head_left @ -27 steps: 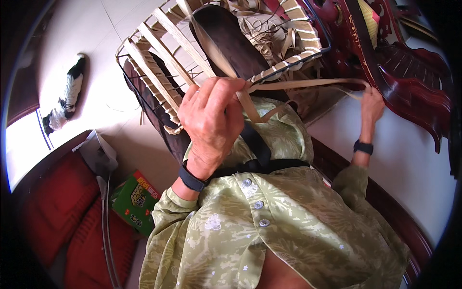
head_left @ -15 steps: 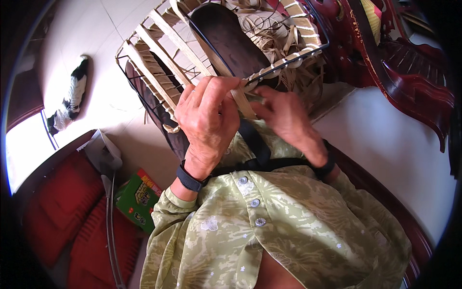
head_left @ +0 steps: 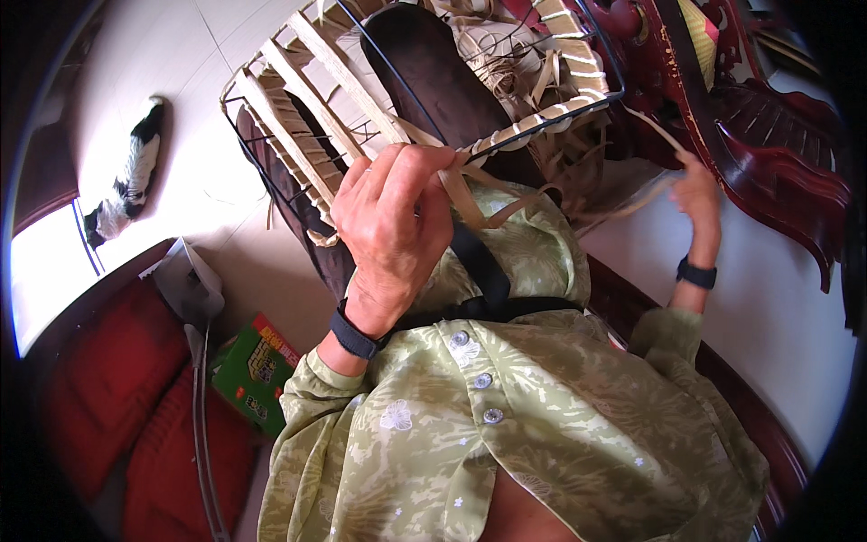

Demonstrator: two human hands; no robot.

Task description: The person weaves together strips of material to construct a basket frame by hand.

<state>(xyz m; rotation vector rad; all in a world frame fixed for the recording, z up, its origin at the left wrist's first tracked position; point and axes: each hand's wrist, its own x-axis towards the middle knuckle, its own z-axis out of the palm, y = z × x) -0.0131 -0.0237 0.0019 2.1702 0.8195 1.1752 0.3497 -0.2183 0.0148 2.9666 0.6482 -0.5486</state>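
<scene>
A black wire frame (head_left: pixel 619 77), partly wrapped in flat tan strips, rests tilted across my lap. My left hand (head_left: pixel 393 221) is closed at its near edge, pinching a strip against the wire; the fingertips are partly hidden. From there a loose tan strip (head_left: pixel 470 203) hangs and loops to the right over my green patterned clothing. My right hand (head_left: pixel 698 197) is stretched far out to the right, slightly blurred, its fingers closed on the strip, which trails in a curve. Wide strips (head_left: pixel 334 68) span the frame's left part.
Loose tan strips (head_left: pixel 506 63) lie tangled beyond the frame, around my dark trouser leg (head_left: pixel 424 63). Carved dark red wooden furniture (head_left: pixel 759 172) stands at the right. A black-and-white animal (head_left: pixel 140 172) lies on the floor at left, near red cushions (head_left: pixel 185 461) and a green box (head_left: pixel 257 375).
My right hand has swung from beside my left hand out to the far right, drawing the strip with it. My left hand keeps its hold at the frame's edge.
</scene>
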